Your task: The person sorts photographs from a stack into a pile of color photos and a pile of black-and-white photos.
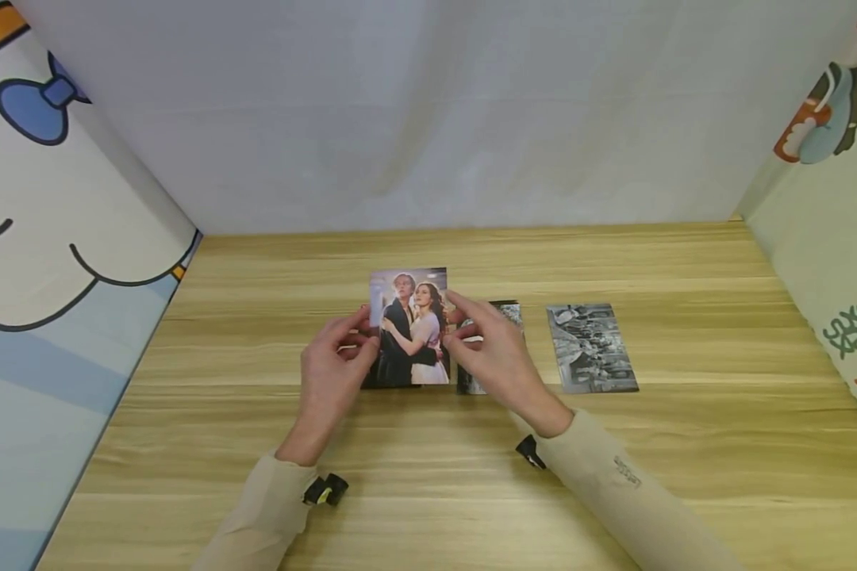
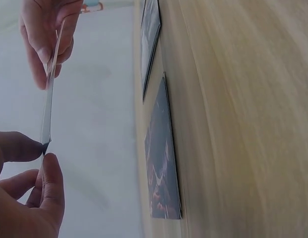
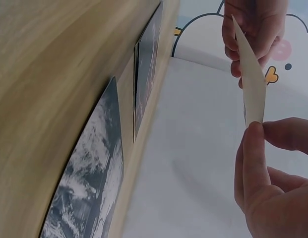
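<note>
A colour photo card (image 1: 410,333) of two people embracing is held up over the table, its picture side towards the head camera. My left hand (image 1: 332,369) pinches its left edge between thumb and fingers. On the opposite edge my right hand (image 1: 496,349) grips it the same way. Seen edge-on in the left wrist view, the photo card (image 2: 48,109) is thin and raised off the wood. Its pale back (image 3: 253,79) shows in the right wrist view. Below it lies a dark picture card (image 2: 162,163), mostly hidden from the head camera.
A black-and-white picture card (image 1: 510,317) lies partly behind my right hand. Farther right is another black-and-white picture card (image 1: 593,347), lying flat. The wooden table (image 1: 428,492) meets a pale cloth wall (image 1: 471,119) at the back, with cartoon-printed panels (image 1: 57,230) at the sides.
</note>
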`<state>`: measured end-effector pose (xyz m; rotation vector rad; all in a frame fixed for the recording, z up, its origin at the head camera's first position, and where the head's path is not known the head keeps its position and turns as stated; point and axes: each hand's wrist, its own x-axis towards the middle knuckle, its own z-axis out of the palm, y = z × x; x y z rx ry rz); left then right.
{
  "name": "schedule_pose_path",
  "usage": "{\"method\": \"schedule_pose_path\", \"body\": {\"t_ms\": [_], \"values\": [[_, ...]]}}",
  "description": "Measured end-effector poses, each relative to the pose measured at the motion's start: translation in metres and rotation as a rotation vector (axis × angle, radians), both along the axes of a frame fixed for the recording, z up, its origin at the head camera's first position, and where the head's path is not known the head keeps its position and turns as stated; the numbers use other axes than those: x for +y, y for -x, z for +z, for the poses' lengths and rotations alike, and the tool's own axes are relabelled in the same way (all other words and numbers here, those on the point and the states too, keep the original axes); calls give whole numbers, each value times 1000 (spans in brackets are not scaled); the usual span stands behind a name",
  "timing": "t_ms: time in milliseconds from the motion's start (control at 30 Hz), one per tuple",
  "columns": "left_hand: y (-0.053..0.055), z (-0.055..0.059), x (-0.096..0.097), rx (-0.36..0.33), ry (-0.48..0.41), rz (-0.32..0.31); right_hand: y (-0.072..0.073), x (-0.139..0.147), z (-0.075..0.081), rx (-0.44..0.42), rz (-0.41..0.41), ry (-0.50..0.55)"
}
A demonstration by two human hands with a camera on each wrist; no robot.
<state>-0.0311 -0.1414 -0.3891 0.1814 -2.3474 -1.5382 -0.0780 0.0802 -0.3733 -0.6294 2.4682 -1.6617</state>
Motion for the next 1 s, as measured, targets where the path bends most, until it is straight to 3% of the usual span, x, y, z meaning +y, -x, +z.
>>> {"method": "schedule_pose_path", "body": {"t_ms": [267, 433, 1000], "values": [[2, -2, -6, -6, 22, 21, 1, -7, -1, 11, 23, -45], [3, -4, -11, -47, 51, 31, 3, -12, -2, 9, 32, -74], [7, -10, -25, -99, 159, 39, 6, -26, -10, 3, 80, -75]]}}
